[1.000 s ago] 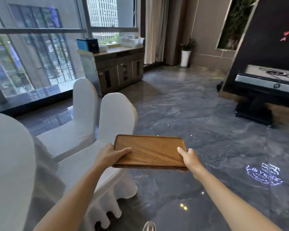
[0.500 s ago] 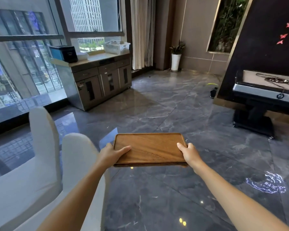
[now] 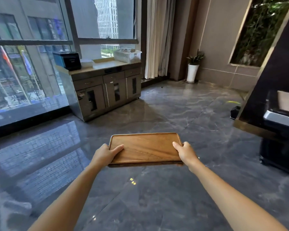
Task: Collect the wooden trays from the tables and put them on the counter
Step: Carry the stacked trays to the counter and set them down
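Observation:
A flat rectangular wooden tray is held level in front of me, above the grey marble floor. My left hand grips its left short edge, thumb on top. My right hand grips the right short edge the same way. The tray carries nothing. Ahead and to the left, against the window, stands the counter, a grey cabinet with a pale top.
On the counter sit a black box, a white dish and a white basket. A potted plant stands in the far corner. A dark stand with a piano-like unit juts in at the right. Glossy floor stretches between me and the counter.
The white covered chairs at the left have dropped out of view as my view turned left. The counter now appears larger and nearer the centre. Both hands keep the same hold on the tray.

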`<state>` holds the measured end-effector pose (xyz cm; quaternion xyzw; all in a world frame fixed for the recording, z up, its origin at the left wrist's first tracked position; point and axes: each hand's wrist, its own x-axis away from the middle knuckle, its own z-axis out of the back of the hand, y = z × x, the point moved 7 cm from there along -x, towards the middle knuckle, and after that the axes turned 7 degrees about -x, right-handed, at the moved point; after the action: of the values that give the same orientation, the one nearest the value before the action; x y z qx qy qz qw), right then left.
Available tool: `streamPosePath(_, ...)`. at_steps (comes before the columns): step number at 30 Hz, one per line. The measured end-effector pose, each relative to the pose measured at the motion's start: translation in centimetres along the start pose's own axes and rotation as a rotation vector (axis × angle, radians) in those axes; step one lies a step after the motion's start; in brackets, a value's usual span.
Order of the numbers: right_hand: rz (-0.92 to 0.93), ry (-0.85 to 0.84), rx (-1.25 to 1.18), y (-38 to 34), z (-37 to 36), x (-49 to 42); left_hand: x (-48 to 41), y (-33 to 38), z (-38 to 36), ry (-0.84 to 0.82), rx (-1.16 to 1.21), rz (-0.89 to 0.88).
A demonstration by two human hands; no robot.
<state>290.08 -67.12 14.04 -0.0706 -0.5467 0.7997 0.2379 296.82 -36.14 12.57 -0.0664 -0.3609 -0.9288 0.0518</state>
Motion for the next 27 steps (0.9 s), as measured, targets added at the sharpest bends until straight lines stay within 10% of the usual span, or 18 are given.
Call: streamPosePath(27, -0.008, -0.290, -0.095, -23.0, -27.1, -66.6, -67.8, 11.2, 6.8, 0.171, 0.049, 0.135)
